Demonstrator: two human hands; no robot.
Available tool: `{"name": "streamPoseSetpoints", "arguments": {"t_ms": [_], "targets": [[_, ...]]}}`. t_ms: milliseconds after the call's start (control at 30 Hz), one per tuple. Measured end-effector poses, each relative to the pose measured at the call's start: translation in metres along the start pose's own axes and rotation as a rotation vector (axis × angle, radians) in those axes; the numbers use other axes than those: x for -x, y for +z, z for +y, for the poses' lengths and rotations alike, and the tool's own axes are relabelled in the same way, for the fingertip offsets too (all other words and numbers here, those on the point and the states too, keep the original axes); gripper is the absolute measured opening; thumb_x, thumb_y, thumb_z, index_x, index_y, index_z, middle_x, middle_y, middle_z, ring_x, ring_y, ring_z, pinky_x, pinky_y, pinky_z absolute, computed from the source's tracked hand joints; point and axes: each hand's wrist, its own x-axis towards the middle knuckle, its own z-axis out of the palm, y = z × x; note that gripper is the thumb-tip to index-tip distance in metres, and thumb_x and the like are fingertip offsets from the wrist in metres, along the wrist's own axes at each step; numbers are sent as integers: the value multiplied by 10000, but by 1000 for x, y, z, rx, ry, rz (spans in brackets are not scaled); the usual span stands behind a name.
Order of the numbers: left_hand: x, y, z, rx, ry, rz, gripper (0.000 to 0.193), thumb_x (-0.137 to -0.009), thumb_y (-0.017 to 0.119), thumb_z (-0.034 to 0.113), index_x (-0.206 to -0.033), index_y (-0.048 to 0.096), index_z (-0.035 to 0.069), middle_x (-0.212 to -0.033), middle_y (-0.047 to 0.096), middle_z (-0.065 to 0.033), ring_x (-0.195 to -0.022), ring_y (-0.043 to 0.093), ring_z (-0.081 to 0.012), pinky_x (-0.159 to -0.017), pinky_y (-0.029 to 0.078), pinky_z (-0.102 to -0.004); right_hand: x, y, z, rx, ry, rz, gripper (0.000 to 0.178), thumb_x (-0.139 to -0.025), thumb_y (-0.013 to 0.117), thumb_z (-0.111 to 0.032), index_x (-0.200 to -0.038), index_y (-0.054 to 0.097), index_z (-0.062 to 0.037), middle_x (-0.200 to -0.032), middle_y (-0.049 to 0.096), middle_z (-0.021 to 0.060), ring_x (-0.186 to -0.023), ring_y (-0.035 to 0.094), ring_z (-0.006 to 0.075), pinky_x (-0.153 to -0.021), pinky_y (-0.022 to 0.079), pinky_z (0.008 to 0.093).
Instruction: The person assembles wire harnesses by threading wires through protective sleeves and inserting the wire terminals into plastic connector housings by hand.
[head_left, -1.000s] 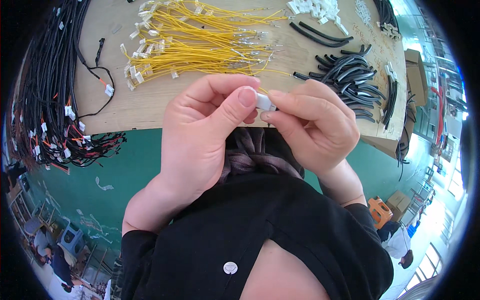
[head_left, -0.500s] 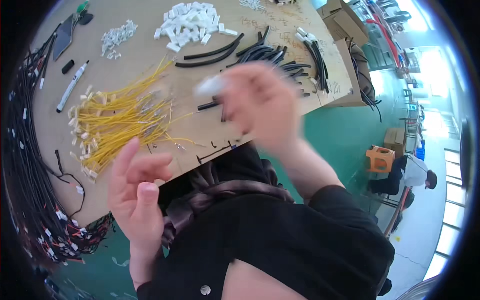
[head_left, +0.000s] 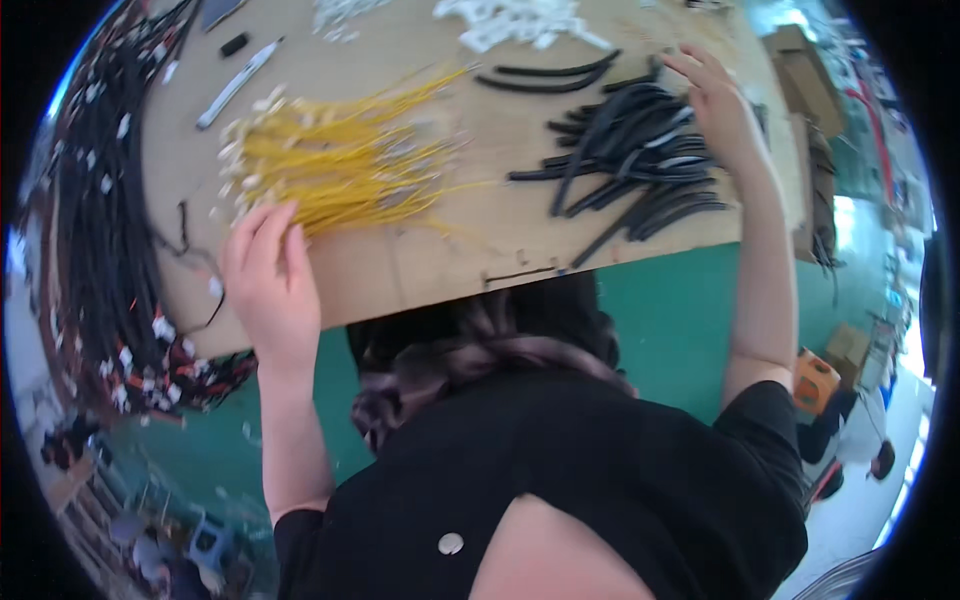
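Observation:
My left hand [head_left: 273, 282] rests by the near left corner of a bundle of yellow wires [head_left: 345, 170], its fingertips at the wires and its thumb a little apart. The wires have pale connectors [head_left: 237, 160] on their left ends and bare metal terminals on their right ends. Far to the right, my right hand [head_left: 722, 112] reaches over the edge of a pile of black tubes [head_left: 640, 140], fingers stretched out and slightly bent. No object shows in either hand, though part of the right fingers' underside is hidden.
White connector blocks [head_left: 510, 20] are heaped at the table's far side, beside small pale parts [head_left: 345, 15]. A marker [head_left: 238, 85] and its black cap [head_left: 234, 44] lie at the far left. Long black cables [head_left: 110, 220] hang along the left edge. Cardboard boxes [head_left: 805, 80] stand beyond the right edge.
My right hand has swung right and away to the black tubes; the white piece in it no longer shows. My left hand has moved forward to the yellow wires. The view has shifted.

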Motion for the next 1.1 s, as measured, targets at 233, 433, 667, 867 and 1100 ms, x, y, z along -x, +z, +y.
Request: {"name": "streamPoseSetpoints", "arguments": {"t_ms": [233,433,667,867,1100], "targets": [[7,-1,-30,-254,51,-41,210,-667,596,52,-874,581,81,-878,521,-33,-847,470,-214,-750,357,-325,-10,2,20,-57,71,-234,241,-766,458,-19,-1000,502,-57,-979,535,71,-815,523,199,-722,409,253],[0,-13,-41,-112,62,-36,116,-655,610,57,-763,570,62,-826,536,-30,-825,485,-212,-743,361,-322,-3,-23,-3,-232,345,53,199,-816,459,-93,-1004,507,-48,-855,562,60,-756,505,142,-678,401,245],[-32,-14,-44,34,108,-185,84,-691,578,74,-771,581,48,-843,560,-59,-837,496,-232,-730,389,-327,12,-32,-56,-1291,669,148,182,-853,424,-173,-862,507,-11,-749,532,53,-451,334,10,-389,232,126],[-92,27,-68,-151,253,-114,112,-718,556,140,-799,604,78,-845,554,-43,-867,488,-219,-745,378,-338,-1,-25,-143,-1683,597,52,203,-863,405,-188,-750,466,-31,-706,518,79,-408,297,28,-356,207,147],[-114,16,-64,-184,409,-285,90,-711,565,128,-770,608,75,-845,556,-37,-847,501,-189,-737,380,-331,1,-26,-159,-1644,721,35,266,-878,356,-197,-657,406,-57,-696,467,72,-431,270,35,-393,214,149]]}}
